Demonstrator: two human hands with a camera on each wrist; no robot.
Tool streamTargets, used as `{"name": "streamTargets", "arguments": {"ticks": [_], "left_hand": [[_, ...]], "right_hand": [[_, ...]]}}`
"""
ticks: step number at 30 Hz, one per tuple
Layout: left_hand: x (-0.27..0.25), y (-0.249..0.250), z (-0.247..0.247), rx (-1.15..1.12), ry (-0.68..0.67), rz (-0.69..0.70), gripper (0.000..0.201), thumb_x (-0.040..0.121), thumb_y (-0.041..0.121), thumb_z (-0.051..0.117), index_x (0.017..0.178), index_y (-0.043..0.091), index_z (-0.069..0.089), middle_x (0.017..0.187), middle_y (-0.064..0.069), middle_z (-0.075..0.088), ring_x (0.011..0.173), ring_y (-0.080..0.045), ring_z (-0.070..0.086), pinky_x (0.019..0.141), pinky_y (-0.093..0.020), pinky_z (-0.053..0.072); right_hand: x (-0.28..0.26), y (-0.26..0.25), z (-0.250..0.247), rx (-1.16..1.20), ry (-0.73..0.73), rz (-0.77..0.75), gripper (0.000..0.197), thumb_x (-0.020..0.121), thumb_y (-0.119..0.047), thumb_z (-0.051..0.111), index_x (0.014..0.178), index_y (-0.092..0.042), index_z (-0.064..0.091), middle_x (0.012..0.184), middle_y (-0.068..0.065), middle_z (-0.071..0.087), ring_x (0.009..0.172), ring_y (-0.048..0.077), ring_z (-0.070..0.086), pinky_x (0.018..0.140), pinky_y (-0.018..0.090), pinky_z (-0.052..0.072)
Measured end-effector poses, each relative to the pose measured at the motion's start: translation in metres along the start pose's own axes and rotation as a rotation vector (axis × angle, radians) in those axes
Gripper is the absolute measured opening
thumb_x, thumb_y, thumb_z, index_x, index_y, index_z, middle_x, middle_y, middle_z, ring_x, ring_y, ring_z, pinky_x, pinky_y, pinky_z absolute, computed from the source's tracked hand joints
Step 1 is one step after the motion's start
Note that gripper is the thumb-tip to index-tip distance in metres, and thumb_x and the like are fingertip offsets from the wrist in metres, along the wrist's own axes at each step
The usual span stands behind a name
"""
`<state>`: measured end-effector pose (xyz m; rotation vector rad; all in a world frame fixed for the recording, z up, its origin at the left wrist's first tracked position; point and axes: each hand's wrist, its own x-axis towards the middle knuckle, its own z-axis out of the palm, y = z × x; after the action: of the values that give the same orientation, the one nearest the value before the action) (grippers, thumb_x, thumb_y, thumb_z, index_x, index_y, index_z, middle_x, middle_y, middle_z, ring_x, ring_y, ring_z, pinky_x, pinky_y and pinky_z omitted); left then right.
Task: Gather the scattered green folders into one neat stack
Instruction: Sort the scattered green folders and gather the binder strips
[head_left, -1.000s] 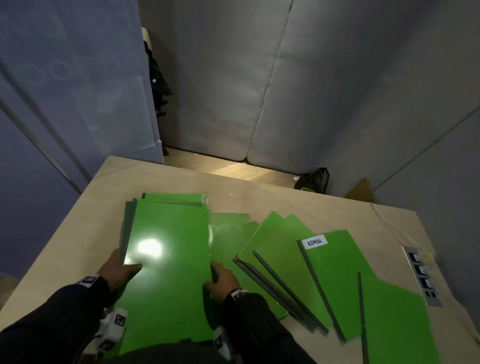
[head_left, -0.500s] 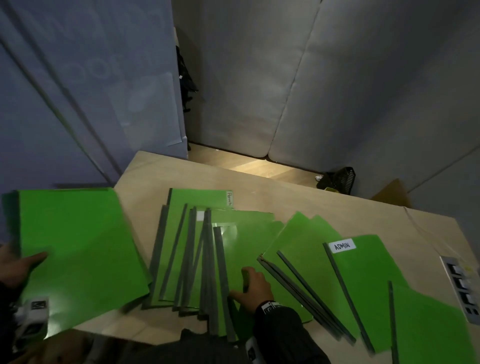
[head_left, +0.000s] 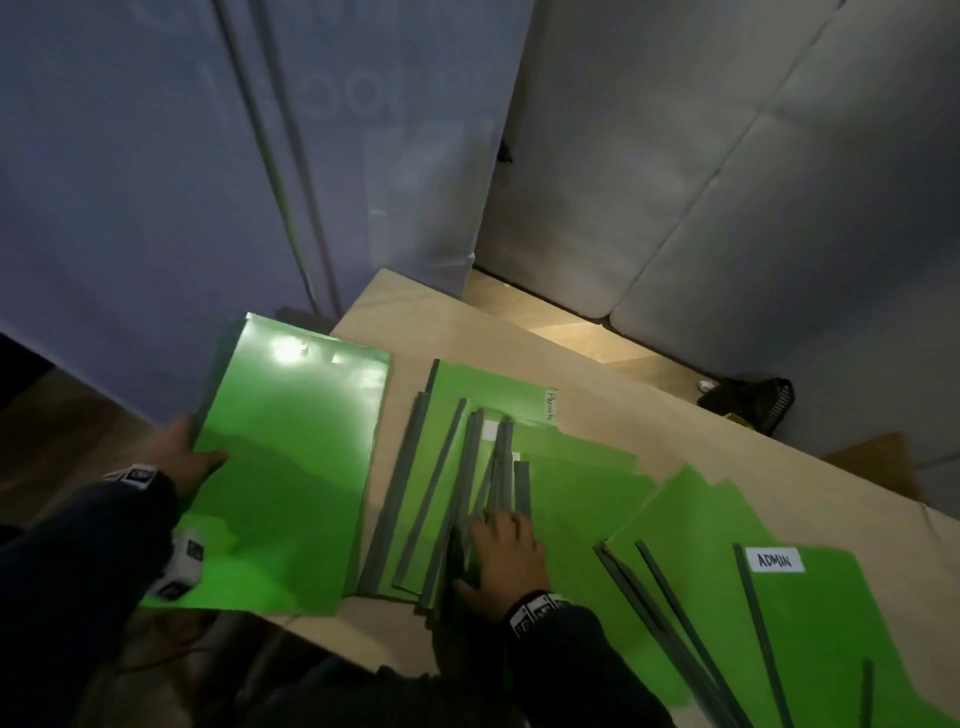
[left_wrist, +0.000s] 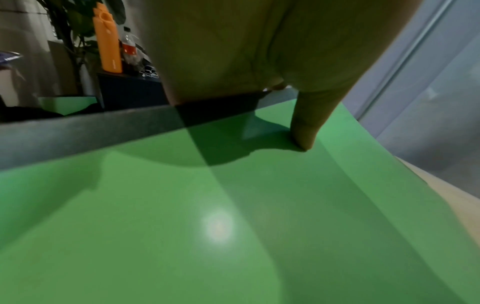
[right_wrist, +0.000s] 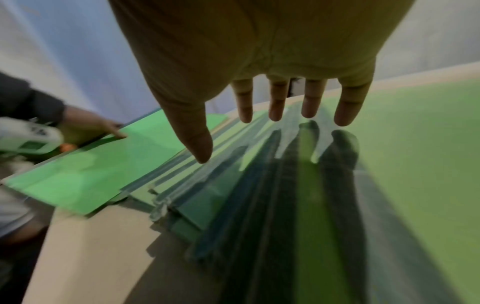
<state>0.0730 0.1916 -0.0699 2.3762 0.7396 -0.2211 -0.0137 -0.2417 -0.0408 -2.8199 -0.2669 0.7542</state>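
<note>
- Right now my left grip (head_left: 184, 452) pinches one green folder (head_left: 291, 478) at its dark spine edge, thumb pressed on the glossy cover and the other fingers hidden beneath it, so I cannot tell how they lie.
- My right grip (head_left: 506, 551) lies flat with its fingers spread and straight on the fanned pile of folders (head_left: 447, 493), pressing it to the counter (head_left: 727, 447) and holding nothing.
- Beyond the right grip on its outer side, more folders lie loose, one labelled ADMIN (head_left: 774, 560); these are well apart from the held folder.
- Risk, as I judge it: the held folder overhangs the counter edge on the side of my left grip, and a one-edge pinch on a slick cover could let it sag or slip to the floor.
- Risk two: the fanned spines under my right grip point unevenly; pushing them sideways could skew them further, not square them.
- Orientation: the held folder's long axis runs away from me, leaning slightly towards the right grip at the far end, spine on the left grip's side.
- The fanned folders run roughly the same way, spines converging towards my right grip.
</note>
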Motion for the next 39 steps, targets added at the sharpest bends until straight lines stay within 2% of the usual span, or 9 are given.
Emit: {"name": "streamTargets", "arguments": {"ticks": [4, 10, 14, 20, 27, 32, 34, 37, 39], "left_hand": [[-0.001, 0.009, 0.010, 0.104, -0.070, -0.049, 0.062, 0.076, 0.012, 0.081, 0.131, -0.003, 0.055, 0.128, -0.028, 0.060, 0.116, -0.041, 0.059, 0.098, -0.044, 0.046], [-0.009, 0.028, 0.025, 0.267, -0.100, -0.029, 0.078, 0.062, 0.042, 0.080, 0.133, 0.023, 0.053, 0.131, -0.017, 0.057, 0.119, -0.040, 0.055, 0.101, -0.048, 0.048], [-0.018, 0.103, 0.051, 0.265, -0.082, 0.230, 0.070, 0.073, 0.042, 0.073, 0.136, 0.023, 0.049, 0.142, -0.010, 0.046, 0.129, -0.034, 0.047, 0.106, -0.051, 0.043], [0.000, 0.231, 0.133, 0.236, -0.336, 0.415, 0.072, 0.087, 0.035, 0.060, 0.150, 0.019, 0.029, 0.155, -0.008, 0.036, 0.138, -0.031, 0.039, 0.114, -0.045, 0.036], [0.033, 0.279, 0.171, 0.677, -0.330, 0.516, 0.076, 0.078, 0.033, 0.065, 0.145, 0.021, 0.030, 0.141, -0.006, 0.041, 0.125, -0.033, 0.046, 0.100, -0.050, 0.042], [0.030, 0.305, 0.168, 0.736, -0.587, 0.398, 0.070, 0.092, 0.027, 0.053, 0.152, 0.006, 0.023, 0.160, -0.021, 0.021, 0.145, -0.038, 0.029, 0.119, -0.044, 0.027], [0.030, 0.319, 0.163, 0.666, -0.655, 0.433, 0.048, 0.082, 0.030, 0.068, 0.124, 0.008, 0.058, 0.144, -0.017, 0.052, 0.125, -0.033, 0.055, 0.109, -0.041, 0.044], [0.026, 0.329, 0.164, 0.209, -0.723, 0.400, 0.046, 0.076, 0.031, 0.079, 0.113, 0.007, 0.067, 0.106, -0.006, 0.067, 0.099, -0.030, 0.063, 0.088, -0.037, 0.052], [0.001, 0.321, 0.155, -0.232, -0.876, 0.225, 0.018, 0.082, 0.013, 0.074, 0.098, 0.011, 0.067, 0.073, 0.000, 0.063, 0.063, -0.021, 0.059, 0.060, -0.030, 0.049]], "right_hand": [[0.029, -0.042, -0.001, -0.124, -0.121, -0.224, 0.079, 0.078, -0.054, 0.068, 0.146, -0.035, 0.031, 0.162, 0.004, 0.018, 0.149, 0.040, 0.008, 0.115, 0.068, 0.013], [0.047, -0.055, 0.009, -0.141, -0.221, -0.194, 0.079, 0.082, -0.048, 0.067, 0.148, -0.042, 0.025, 0.166, -0.001, 0.007, 0.151, 0.038, 0.000, 0.114, 0.073, 0.000], [0.045, -0.048, 0.014, -0.144, -0.222, -0.210, 0.066, 0.090, -0.050, 0.052, 0.148, -0.045, 0.022, 0.167, -0.005, 0.000, 0.153, 0.034, -0.004, 0.112, 0.073, -0.007], [0.048, -0.035, 0.011, -0.130, -0.362, -0.226, 0.077, 0.091, -0.032, 0.058, 0.152, -0.044, 0.013, 0.166, -0.014, -0.012, 0.153, 0.026, -0.014, 0.114, 0.069, -0.010], [0.042, -0.009, 0.003, -0.054, -0.416, -0.252, 0.068, 0.096, -0.042, 0.047, 0.152, -0.046, 0.008, 0.166, -0.017, -0.012, 0.152, 0.023, -0.017, 0.114, 0.065, -0.014], [0.031, 0.009, 0.010, -0.087, -0.306, -0.306, 0.063, 0.089, -0.075, 0.014, 0.146, -0.049, 0.018, 0.164, -0.024, -0.008, 0.154, 0.025, -0.003, 0.111, 0.067, -0.005], [0.026, 0.020, 0.012, -0.129, -0.238, -0.297, 0.061, 0.088, -0.078, 0.008, 0.139, -0.054, 0.032, 0.155, -0.039, -0.010, 0.151, 0.025, 0.019, 0.104, 0.073, 0.018], [0.015, 0.039, 0.021, -0.153, -0.198, -0.229, 0.049, 0.093, -0.074, 0.016, 0.137, -0.059, 0.033, 0.141, -0.052, -0.017, 0.149, 0.018, 0.011, 0.105, 0.072, 0.024], [0.008, 0.048, 0.015, 0.053, -0.418, -0.002, 0.047, 0.095, -0.070, 0.011, 0.130, -0.061, 0.041, 0.149, -0.050, 0.005, 0.142, 0.013, 0.037, 0.093, 0.066, 0.043]]}}
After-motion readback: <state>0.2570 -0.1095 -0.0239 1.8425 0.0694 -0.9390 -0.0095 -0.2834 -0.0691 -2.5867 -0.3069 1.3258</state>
